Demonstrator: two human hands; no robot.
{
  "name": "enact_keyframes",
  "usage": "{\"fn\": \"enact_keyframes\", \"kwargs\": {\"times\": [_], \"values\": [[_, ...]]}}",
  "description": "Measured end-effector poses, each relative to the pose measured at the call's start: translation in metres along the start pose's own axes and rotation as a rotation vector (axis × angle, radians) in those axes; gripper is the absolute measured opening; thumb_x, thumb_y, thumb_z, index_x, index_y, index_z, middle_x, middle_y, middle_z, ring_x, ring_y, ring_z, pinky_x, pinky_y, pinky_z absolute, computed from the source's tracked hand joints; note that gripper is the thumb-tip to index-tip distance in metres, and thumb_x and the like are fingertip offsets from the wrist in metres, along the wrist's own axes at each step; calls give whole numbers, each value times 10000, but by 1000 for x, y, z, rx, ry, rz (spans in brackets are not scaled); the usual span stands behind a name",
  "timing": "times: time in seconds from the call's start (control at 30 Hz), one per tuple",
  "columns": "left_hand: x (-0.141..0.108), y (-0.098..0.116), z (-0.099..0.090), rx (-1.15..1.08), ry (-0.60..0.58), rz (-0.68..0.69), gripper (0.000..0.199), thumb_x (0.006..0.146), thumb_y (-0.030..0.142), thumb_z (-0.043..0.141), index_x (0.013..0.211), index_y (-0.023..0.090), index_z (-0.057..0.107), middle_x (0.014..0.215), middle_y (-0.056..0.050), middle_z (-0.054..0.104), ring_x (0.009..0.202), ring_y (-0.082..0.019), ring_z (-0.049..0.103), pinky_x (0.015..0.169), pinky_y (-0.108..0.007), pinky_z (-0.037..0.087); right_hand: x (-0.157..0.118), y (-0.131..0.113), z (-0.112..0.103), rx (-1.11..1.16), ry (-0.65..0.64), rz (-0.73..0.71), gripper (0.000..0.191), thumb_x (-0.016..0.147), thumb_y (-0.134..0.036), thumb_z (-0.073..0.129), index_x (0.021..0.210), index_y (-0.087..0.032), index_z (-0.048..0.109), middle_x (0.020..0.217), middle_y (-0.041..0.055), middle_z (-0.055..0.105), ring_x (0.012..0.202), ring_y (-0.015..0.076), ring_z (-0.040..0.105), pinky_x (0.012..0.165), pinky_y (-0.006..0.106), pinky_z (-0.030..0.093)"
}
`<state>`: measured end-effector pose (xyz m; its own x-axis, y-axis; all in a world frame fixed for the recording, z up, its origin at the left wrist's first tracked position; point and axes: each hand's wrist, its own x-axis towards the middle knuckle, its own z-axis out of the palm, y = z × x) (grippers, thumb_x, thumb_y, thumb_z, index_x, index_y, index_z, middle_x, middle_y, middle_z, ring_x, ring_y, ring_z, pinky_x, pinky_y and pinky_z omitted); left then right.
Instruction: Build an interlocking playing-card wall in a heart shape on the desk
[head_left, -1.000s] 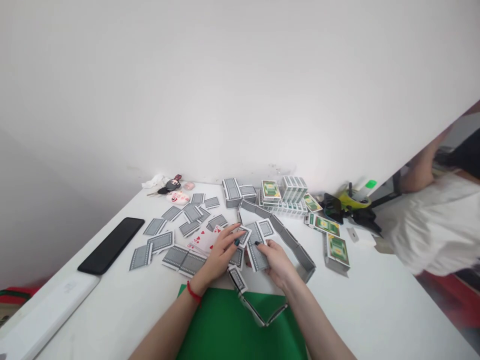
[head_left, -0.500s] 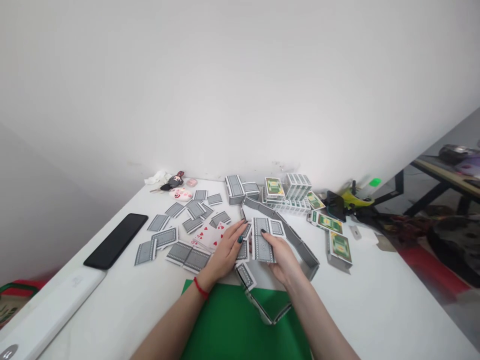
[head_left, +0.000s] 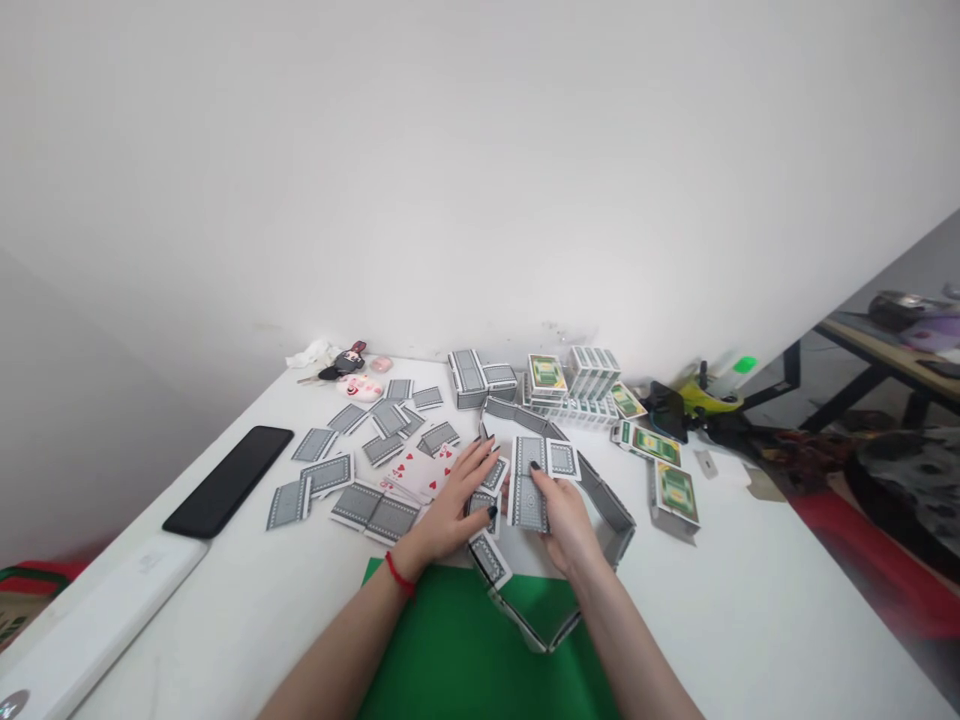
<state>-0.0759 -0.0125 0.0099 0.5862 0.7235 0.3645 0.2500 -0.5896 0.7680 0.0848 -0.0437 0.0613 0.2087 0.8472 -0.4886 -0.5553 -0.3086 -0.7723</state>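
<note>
My right hand (head_left: pixel 566 520) pinches a pair of grey-backed playing cards (head_left: pixel 529 470), joined end to end, with its thumb on top. Another grey-backed card (head_left: pixel 562 459) sticks out beside them. My left hand (head_left: pixel 454 500) has its fingers stretched out and its thumb apart, resting against the left side of a ring of folded cards (head_left: pixel 609 500). Small card flaps (head_left: pixel 489 560) stand on that side of the ring, some partly hidden by my left fingers. The ring's near end lies over a green sheet (head_left: pixel 442 640).
Loose grey-backed cards (head_left: pixel 313 445) and face-up heart cards (head_left: pixel 414 472) lie to the left. A black phone (head_left: pixel 229 482) rests farther left. Stacked card boxes (head_left: pixel 594 372) stand by the wall, and more card boxes (head_left: pixel 675 492) lie on the right of the white table (head_left: pixel 750 610).
My left thumb has spread away from the fingers and slid nearer to me. My right hand and its cards have shifted slightly right. The view has moved a little.
</note>
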Motion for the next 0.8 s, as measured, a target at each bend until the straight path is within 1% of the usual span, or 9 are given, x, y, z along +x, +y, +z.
{"fn": "enact_keyframes", "kwargs": {"times": [0.1,0.2,0.3,0.37,0.5,0.57,0.63,0.7,0.8], "values": [[-1,-2,1,-87,30,-26,647,827,374,481,1409,266,219,1494,-32,165,1368,-269,109,1118,-461,76,0,1,-8,-22,-33,25,116,669,-217,640,748,-132,639,621,70,696,650,218,677,556,290,546],[-2,-5,4,-199,97,-90,616,858,343,433,1417,257,189,1498,-24,152,1369,-236,124,1126,-418,95,0,3,-15,-40,15,7,163,613,-201,699,746,-126,640,628,62,700,626,214,674,548,284,540],[1,-7,7,-253,185,-138,496,897,301,348,1387,256,285,1487,-9,200,1365,-197,150,1131,-389,96,-2,8,-18,-15,50,4,244,580,-161,717,809,-132,638,677,44,712,619,194,671,539,264,533],[4,-8,9,-279,221,-180,463,893,285,348,1354,250,357,1478,-4,230,1362,-187,166,1133,-384,95,-3,13,-18,18,39,51,253,582,-137,701,827,-130,637,679,41,712,633,193,673,548,262,533],[9,-9,15,-362,238,-305,511,852,236,386,1362,240,344,1469,-5,255,1357,-174,187,1133,-378,105,-7,18,-15,82,10,162,206,615,-150,668,817,-128,636,685,49,712,676,201,679,575,271,536],[9,-9,17,-375,248,-340,522,843,218,378,1364,235,342,1465,-4,263,1354,-168,198,1134,-377,103,-9,18,-13,86,26,151,181,641,-179,662,814,-135,633,707,46,715,683,195,679,576,267,536],[9,-8,18,-367,257,-345,515,838,209,370,1353,229,364,1462,-3,271,1351,-162,206,1135,-373,96,-11,16,-10,71,46,121,154,670,-225,659,798,-146,626,705,43,715,679,192,678,570,266,534],[9,-6,18,-352,264,-337,505,835,202,364,1339,224,389,1460,-3,277,1350,-157,209,1136,-369,94,-12,14,-7,46,78,94,134,685,-254,660,763,-154,616,663,37,707,668,193,677,558,264,530],[10,-2,17,-341,273,-335,482,839,203,351,1315,230,424,1450,0,299,1347,-155,218,1136,-372,103,-13,13,-7,10,136,75,115,672,-244,670,708,-159,601,598,27,689,652,197,674,544,261,525]]}}
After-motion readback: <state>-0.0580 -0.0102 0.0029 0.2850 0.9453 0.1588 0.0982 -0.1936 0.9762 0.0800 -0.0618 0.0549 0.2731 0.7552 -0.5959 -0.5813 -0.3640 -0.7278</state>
